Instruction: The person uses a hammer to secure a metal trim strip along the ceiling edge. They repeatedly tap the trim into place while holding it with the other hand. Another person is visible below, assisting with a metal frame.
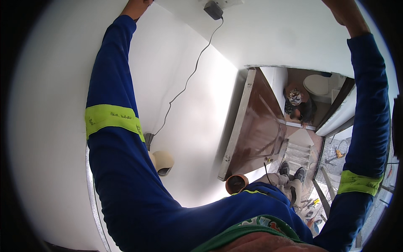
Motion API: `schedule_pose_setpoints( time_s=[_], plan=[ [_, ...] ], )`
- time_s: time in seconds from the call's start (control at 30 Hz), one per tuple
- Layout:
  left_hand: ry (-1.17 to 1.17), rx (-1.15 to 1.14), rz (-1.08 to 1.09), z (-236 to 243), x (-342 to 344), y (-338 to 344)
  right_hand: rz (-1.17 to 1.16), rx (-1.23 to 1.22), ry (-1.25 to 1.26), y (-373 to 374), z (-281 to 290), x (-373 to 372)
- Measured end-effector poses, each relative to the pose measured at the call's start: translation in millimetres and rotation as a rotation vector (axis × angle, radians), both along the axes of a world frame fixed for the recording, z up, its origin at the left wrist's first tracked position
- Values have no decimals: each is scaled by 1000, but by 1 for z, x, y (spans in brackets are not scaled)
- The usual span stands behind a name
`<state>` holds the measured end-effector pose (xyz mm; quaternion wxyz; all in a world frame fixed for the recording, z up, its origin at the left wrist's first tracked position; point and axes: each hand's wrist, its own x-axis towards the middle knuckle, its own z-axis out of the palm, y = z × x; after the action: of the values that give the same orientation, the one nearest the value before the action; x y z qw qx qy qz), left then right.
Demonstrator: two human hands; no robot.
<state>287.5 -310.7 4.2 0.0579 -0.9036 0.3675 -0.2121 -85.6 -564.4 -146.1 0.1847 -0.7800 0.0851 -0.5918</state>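
Both my arms, in blue sleeves with lime bands, reach up along the pale surface. My left hand (138, 7) is at the top edge, cut off by the frame, so its fingers do not show clearly. At the upper right only the wrist end of my right hand (342, 12) shows; the fingers lie outside the picture. Between my arms a black adapter (213, 10) hangs at a white fitting (227, 3). Its dark cable (191, 77) runs loosely down to a small dark block (149, 139) beside my left sleeve. Whatever my hands touch is out of sight.
Below, a brown door (261, 122) stands open at a bathroom with a toilet (316, 85), where a crouching person (299, 103) touches the threshold. Round fixtures, one beige (163, 161) and one brown (236, 184), jut from the wall. My shoes (291, 171) are far below, near metal rails (323, 195) and scattered tools.
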Motion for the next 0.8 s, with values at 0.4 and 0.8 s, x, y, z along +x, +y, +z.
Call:
schedule_pose_setpoints(
  time_s=[0.4,0.8],
  plan=[
    [-123,12,-196,-7,46,-7,-198,11,-128,-51,-29,-53],
    [-101,-38,-243,-7,60,-7,-336,12,84,-105,-28,-65]
  ],
)
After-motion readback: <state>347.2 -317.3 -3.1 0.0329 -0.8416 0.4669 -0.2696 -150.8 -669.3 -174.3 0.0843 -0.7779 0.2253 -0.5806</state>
